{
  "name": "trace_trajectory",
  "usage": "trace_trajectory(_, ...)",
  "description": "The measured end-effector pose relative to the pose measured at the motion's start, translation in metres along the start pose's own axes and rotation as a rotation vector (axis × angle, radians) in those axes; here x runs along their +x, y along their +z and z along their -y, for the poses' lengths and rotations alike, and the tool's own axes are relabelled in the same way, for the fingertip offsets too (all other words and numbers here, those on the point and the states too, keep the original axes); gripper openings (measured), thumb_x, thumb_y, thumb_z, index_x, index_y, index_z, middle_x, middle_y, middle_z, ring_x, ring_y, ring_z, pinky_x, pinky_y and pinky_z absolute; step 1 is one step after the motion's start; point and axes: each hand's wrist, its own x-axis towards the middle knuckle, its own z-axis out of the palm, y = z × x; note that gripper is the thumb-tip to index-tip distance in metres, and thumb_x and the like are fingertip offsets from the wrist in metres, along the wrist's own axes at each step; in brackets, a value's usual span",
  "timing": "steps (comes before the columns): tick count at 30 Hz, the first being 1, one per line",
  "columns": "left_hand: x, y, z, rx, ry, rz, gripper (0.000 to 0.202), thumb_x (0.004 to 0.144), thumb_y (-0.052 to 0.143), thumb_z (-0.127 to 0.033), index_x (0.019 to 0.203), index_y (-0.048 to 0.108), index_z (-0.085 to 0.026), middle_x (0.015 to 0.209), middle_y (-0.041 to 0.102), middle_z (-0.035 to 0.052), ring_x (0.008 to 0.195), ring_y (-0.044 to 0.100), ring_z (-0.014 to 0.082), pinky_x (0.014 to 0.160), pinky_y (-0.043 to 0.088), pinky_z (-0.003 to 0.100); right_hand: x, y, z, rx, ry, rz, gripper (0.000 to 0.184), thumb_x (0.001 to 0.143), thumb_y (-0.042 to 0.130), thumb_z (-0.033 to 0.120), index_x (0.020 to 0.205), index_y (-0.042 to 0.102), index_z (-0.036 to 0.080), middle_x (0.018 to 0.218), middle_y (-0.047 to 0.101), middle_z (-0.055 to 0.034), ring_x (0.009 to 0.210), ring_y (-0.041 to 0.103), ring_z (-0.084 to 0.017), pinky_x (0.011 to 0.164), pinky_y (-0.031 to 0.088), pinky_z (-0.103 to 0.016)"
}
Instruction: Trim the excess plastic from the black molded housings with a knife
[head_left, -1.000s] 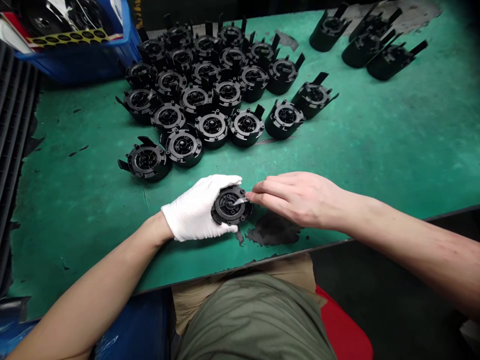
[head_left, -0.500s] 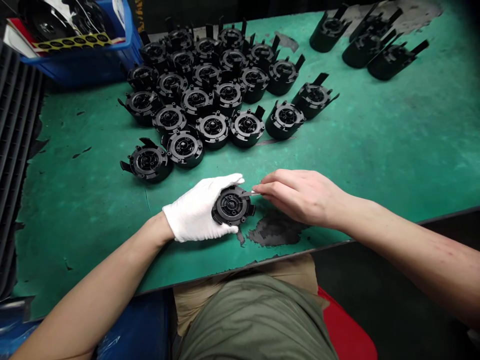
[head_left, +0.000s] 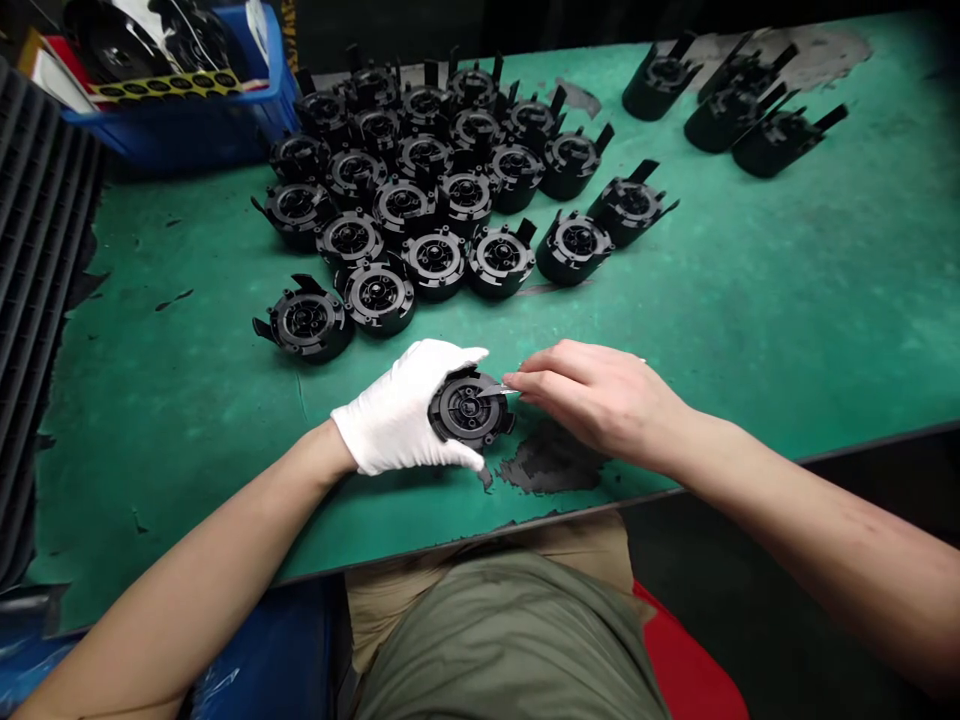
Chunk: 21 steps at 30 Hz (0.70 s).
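My left hand [head_left: 401,410], in a white glove, is wrapped round a round black plastic part [head_left: 469,410] just above the green table [head_left: 787,300] near its front edge. My bare right hand [head_left: 600,395] pinches a small metal blade [head_left: 498,390] whose tip rests on the part's face near its upper right rim. The part's ribbed circular face is turned up toward me. Its far side is hidden by my gloved fingers.
Several like black round parts [head_left: 435,180] stand packed together at the table's middle back, one apart [head_left: 306,322] at the left. Three more [head_left: 735,100] lie at the back right. A blue bin [head_left: 187,120] sits back left, black ribbed trays [head_left: 37,300] at the left edge.
The blade tip has shifted from the middle of the part's face toward its upper right rim. Both hands stay in nearly the same place; the view has shifted slightly.
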Motion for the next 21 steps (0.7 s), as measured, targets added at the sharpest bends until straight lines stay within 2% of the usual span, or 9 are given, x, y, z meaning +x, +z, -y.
trace_trajectory(8, 0.0, 0.002, 0.001, -0.012, -0.012, -0.001, 0.117, 0.07, 0.091, -0.084, 0.161, 0.051, -0.022, 0.15, 0.062, 0.0201, 0.138, 0.062, 0.0414, 0.124, 0.051, 0.06, 0.01, -0.002, -0.002, -0.014, -0.053, 0.049, 0.02, 0.114, 0.056, 0.019, 0.127, 0.071, 0.018, 0.112, 0.077, -0.0094, 0.09, 0.064, -0.021, 0.077, 0.049, -0.034)
trace_trajectory(14, 0.0, 0.002, 0.002, -0.016, -0.003, -0.004, 0.117, 0.07, 0.092, -0.083, 0.161, 0.051, -0.021, 0.151, 0.062, 0.0204, 0.139, 0.062, 0.0416, 0.124, 0.051, 0.06, 0.011, -0.006, -0.002, -0.017, -0.087, 0.057, 0.021, 0.113, 0.056, 0.016, 0.125, 0.073, 0.014, 0.109, 0.077, -0.0106, 0.087, 0.063, -0.02, 0.076, 0.048, -0.033)
trace_trajectory(21, 0.0, 0.002, 0.001, -0.034, -0.049, 0.012, 0.119, 0.066, 0.096, -0.082, 0.161, 0.052, -0.024, 0.151, 0.062, 0.0197, 0.139, 0.061, 0.0423, 0.124, 0.05, 0.062, 0.009, -0.01, -0.001, -0.031, -0.079, 0.097, 0.025, 0.114, 0.052, 0.015, 0.127, 0.073, 0.017, 0.111, 0.078, -0.0096, 0.088, 0.064, -0.02, 0.075, 0.049, -0.033)
